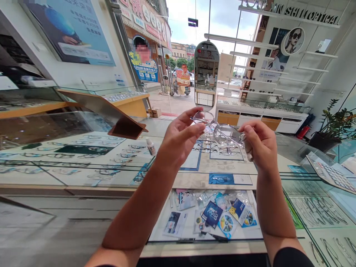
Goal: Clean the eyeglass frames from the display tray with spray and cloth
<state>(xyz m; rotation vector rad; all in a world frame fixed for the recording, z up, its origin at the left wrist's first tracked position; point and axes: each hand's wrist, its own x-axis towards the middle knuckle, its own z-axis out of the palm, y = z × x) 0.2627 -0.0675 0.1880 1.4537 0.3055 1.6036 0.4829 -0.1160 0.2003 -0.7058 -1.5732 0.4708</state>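
Note:
Both my hands hold a pair of thin-rimmed clear glasses point(219, 130) up in front of me, over a glass display counter point(194, 178). My left hand point(180, 139) pinches the left lens rim between thumb and fingers. My right hand point(257, 142) is closed on the right side of the frame, and a pale bit of cloth or the temple end hangs from its fingers; I cannot tell which. A small arched mirror point(206, 72) stands on the counter just behind the glasses.
Rows of spectacle frames lie under the counter glass on the left point(83, 155) and right point(319, 211). A small white dropper bottle point(150, 146) stands on the counter. Packets and leaflets fill a compartment point(214, 217) below. A brown stand point(111, 111) sits left, a potted plant point(333, 124) right.

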